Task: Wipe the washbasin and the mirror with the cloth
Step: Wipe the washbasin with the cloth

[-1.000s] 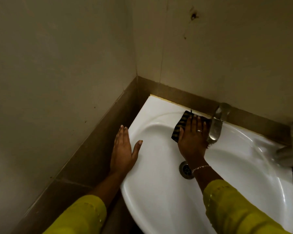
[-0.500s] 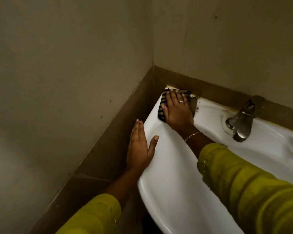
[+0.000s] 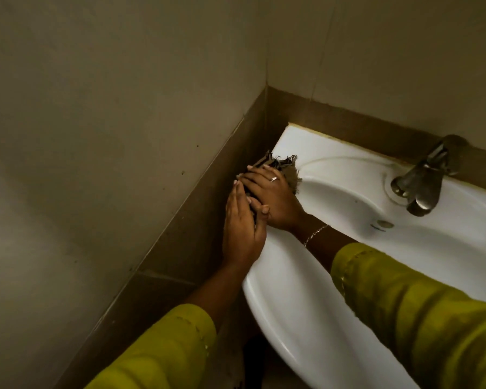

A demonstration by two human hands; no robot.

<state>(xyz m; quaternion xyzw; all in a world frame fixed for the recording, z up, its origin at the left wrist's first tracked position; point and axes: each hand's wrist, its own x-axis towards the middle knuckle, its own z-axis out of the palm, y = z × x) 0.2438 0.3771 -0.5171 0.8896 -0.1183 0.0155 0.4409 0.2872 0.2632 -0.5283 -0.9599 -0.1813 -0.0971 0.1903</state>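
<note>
Pressing cloth [image 3: 287,167] — both hands [image 3: 242,226] [image 3: 275,198] flat

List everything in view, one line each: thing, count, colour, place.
washbasin: 1, white, in the wall corner
tap: 1, dull metal, on the washbasin's back rim
overflow hole: 1, dark, in the bowl near the tap
cloth: 1, dark, frayed, on the left rim under the right hand
walls: 2, beige, meeting in a corner
tile band: 1, brown, along both walls
ring: 1, silvery, right hand
bracelet: 1, silvery, right wrist
sleeves: 2, yellow-green, both forearms
left hand: 1, flat against the cloth's outer side
right hand: 1, pressing the cloth on the rim
</note>
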